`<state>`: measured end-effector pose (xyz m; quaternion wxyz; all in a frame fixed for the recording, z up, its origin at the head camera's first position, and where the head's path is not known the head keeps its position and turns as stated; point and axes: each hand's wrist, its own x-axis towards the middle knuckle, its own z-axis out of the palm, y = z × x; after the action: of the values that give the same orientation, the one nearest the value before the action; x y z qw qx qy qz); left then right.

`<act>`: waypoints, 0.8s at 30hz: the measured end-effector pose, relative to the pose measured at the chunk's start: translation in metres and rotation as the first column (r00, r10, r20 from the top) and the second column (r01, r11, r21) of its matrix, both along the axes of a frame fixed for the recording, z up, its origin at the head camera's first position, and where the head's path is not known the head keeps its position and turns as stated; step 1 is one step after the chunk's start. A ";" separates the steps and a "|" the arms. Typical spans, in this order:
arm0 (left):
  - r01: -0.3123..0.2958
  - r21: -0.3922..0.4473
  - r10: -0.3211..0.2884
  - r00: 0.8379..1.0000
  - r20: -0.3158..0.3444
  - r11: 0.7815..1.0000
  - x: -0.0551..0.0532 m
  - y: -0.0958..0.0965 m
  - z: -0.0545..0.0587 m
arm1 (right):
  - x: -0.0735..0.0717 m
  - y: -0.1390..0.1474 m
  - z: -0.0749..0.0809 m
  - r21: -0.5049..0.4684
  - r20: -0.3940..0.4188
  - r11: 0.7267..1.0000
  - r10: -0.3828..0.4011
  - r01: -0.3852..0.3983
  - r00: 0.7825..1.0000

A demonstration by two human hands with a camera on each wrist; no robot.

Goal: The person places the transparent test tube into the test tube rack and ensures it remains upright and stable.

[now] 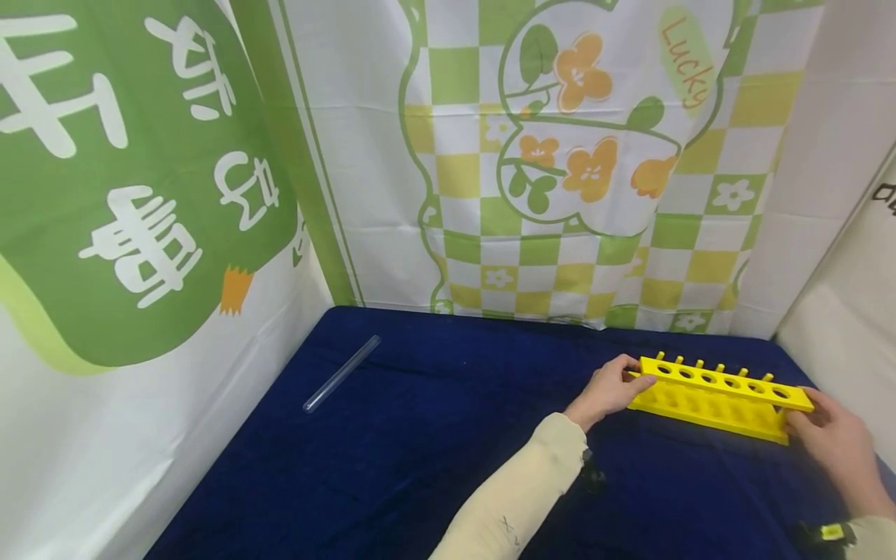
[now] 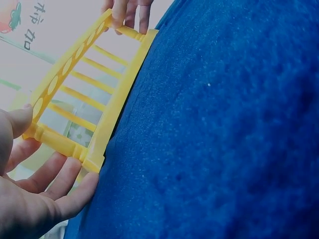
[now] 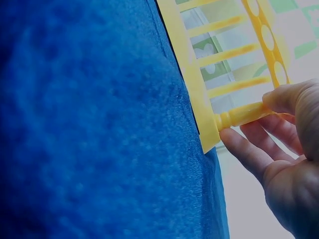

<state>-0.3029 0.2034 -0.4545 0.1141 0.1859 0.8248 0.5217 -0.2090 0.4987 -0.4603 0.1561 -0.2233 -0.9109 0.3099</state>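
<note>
Gripping the yellow rack at four o'clock, left hand and right hand curl round its end posts, apparently positioning it, and the next move should call for a level, even release!

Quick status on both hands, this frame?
Left hand: closed, holding the left end of the yellow rack.
Right hand: closed, holding the rack's right end.
</note>
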 end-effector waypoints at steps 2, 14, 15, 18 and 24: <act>0.005 0.004 -0.005 1.000 0.002 1.000 0.000 0.000 0.000 | 0.001 0.001 -0.001 0.009 0.007 1.000 -0.003 0.003 1.000; 0.005 0.018 -0.006 1.000 0.017 1.000 0.001 -0.005 0.000 | 0.001 -0.002 -0.002 0.031 -0.006 0.999 0.021 -0.021 1.000; 0.006 0.020 -0.006 1.000 0.017 1.000 0.001 -0.006 0.000 | 0.001 -0.002 -0.002 0.031 -0.005 0.999 0.023 -0.022 1.000; 0.003 0.013 -0.003 1.000 0.018 1.000 0.001 -0.007 0.000 | 0.000 -0.003 -0.002 0.042 0.002 0.999 0.025 -0.025 1.000; -0.002 -0.003 0.002 1.000 0.020 1.000 0.000 -0.009 0.000 | -0.001 -0.004 0.000 0.049 -0.004 0.998 0.038 -0.038 0.999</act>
<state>-0.3029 0.1941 -0.4547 0.1223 0.1797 0.8245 0.5224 -0.2099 0.4942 -0.4602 0.1581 -0.2013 -0.9219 0.2908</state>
